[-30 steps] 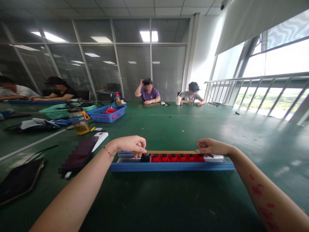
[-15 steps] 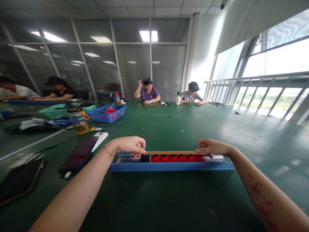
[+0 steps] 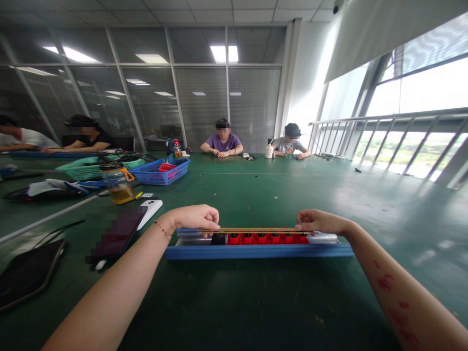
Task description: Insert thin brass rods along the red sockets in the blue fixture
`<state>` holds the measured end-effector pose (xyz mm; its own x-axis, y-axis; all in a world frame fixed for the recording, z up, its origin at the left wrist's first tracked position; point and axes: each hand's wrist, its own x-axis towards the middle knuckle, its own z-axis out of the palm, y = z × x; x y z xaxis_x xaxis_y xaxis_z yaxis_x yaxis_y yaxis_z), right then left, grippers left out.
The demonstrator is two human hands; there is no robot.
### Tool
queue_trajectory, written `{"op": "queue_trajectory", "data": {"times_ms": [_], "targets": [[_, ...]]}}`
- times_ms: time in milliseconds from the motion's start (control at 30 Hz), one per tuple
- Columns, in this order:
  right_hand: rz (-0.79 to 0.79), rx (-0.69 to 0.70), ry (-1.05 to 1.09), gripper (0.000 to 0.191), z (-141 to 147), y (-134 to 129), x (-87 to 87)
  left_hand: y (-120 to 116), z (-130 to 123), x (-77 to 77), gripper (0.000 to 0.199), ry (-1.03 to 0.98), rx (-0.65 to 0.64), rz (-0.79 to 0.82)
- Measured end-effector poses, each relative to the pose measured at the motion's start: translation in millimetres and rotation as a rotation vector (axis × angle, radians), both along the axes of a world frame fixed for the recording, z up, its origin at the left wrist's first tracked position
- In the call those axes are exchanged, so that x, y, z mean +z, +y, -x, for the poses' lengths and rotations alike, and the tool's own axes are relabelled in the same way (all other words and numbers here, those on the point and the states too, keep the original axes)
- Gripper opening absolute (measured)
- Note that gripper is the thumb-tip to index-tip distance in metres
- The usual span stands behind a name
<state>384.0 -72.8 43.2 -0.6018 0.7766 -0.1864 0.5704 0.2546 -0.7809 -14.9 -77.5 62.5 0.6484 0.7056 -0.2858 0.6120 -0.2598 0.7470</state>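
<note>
A long blue tray (image 3: 259, 251) lies crosswise on the green table. Inside it is a row of several red pieces with black parts (image 3: 260, 238), a black block (image 3: 219, 239) to their left and silvery surfaces at both ends. Thin gold-coloured rods (image 3: 258, 230) stretch over the tray's far side. My left hand (image 3: 199, 217) pinches their left end, fingers curled. My right hand (image 3: 314, 221) pinches the right end between thumb and fingers. The exact number of rods is hard to make out.
At left are a jar of amber liquid (image 3: 120, 186), a blue basket (image 3: 161, 173), a green basket (image 3: 91, 168), a dark tablet (image 3: 117, 231), a white device (image 3: 149, 213) and a dark phone-like object (image 3: 31, 273). People sit around the table's far side.
The person in purple across the table has lowered a raised hand to the tabletop. My hands still pinch the rods, almost unmoved; the view has shifted slightly.
</note>
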Motion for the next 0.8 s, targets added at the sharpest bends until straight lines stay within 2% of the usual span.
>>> {"op": "queue_trajectory", "data": {"times_ms": [233,600,800], "targets": [[0.016,-0.003,0.052,0.038,0,0,-2.3,-2,-1,3.4,0.028,0.022,0.034,-0.051],[0.037,-0.032,0.055,0.04,0,1,-5.7,-15,-6,20.9,0.026,0.218,0.089,-0.279],[0.05,-0.033,0.069,0.041,-1,1,-6.8,-20,-7,25.5,0.025,0.3,0.085,-0.387]]}}
